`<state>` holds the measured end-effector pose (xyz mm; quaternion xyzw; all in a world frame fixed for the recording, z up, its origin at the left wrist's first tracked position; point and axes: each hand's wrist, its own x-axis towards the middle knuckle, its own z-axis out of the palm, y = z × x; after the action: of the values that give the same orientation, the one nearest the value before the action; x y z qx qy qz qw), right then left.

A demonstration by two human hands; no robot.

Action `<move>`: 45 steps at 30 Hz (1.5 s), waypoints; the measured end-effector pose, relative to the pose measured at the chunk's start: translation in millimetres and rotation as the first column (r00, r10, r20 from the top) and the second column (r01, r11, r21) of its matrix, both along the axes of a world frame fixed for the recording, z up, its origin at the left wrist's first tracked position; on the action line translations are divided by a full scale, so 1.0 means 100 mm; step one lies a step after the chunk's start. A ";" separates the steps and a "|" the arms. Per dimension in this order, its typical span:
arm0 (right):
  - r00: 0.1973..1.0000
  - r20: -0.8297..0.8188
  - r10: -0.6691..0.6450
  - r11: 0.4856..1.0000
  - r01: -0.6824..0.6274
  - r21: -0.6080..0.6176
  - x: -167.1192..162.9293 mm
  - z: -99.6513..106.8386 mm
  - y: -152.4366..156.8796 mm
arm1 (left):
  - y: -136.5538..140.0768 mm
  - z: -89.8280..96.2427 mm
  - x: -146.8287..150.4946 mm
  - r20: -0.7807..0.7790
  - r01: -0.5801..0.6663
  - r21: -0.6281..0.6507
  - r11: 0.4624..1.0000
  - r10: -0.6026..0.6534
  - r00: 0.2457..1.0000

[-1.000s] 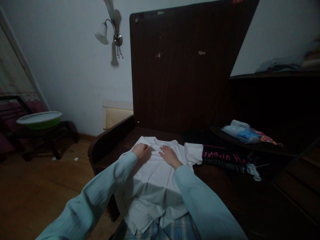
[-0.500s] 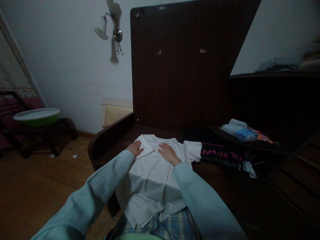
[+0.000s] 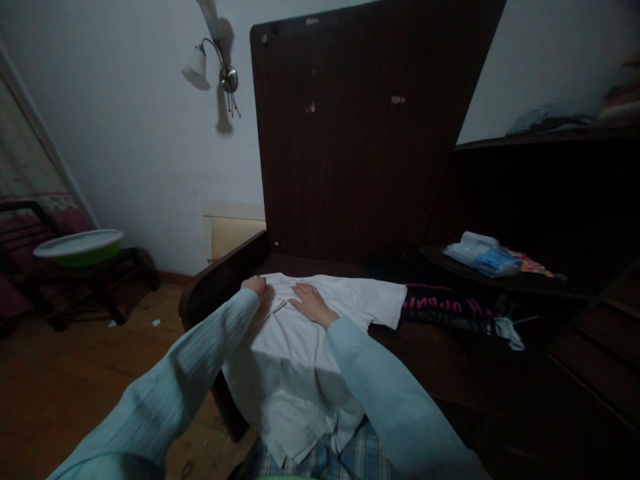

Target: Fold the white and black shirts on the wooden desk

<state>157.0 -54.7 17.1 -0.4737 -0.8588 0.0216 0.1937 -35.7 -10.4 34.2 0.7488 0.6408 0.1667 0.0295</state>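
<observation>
A white short-sleeved shirt (image 3: 295,360) lies spread over a dark wooden bench or desk surface, its lower end hanging toward my lap. My left hand (image 3: 256,285) is at the shirt's far left part, its fingers curled closed around the cloth there. Flat on the upper middle of the shirt rests my right hand (image 3: 311,303), fingers stretched out, with a small fold in the cloth between the two hands. The right sleeve of the shirt is stretched out flat toward a dark cloth with pink lettering (image 3: 445,307).
A raised dark wooden side edge (image 3: 220,263) bounds the surface on the left, and a tall dark panel (image 3: 350,147) stands behind. Plastic packages (image 3: 483,253) sit on a shelf at right. A green basin (image 3: 80,248) rests on a chair at left.
My left hand has moved left and its fingers have closed on the cloth. My right hand has slid slightly left. The shirt's collar area and right sleeve now lie flatter.
</observation>
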 end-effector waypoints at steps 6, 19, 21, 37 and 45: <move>0.969 0.001 -0.247 0.969 0.246 -0.025 0.56 0.00 -0.14 | -0.04 -0.14 0.24 -0.146 -0.005 -0.059 0.998 -0.003 0.989; 0.924 0.170 -0.343 0.906 0.373 -0.201 0.86 -0.09 -0.05 | -0.02 -0.22 0.12 -0.296 -0.113 -0.153 0.982 0.064 0.953; 0.940 0.150 -0.308 0.926 0.332 -0.181 0.83 -0.08 0.02 | -0.03 -0.22 0.06 -0.298 -0.152 -0.157 0.976 0.099 0.949; 0.719 -0.291 -0.631 0.618 0.693 0.370 1.22 0.43 -0.24 | -0.17 -0.14 0.01 -0.260 -0.254 -0.148 0.956 0.210 0.943; 0.644 -0.031 -0.764 0.633 0.758 0.157 1.50 0.52 -0.36 | -0.16 -0.15 0.01 -0.270 -0.244 -0.155 0.957 0.197 0.943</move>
<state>306.5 -91.1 69.1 -0.7751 -0.5817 -0.1379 0.2044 -34.8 -26.8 19.3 0.6809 0.7322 0.0120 -0.0010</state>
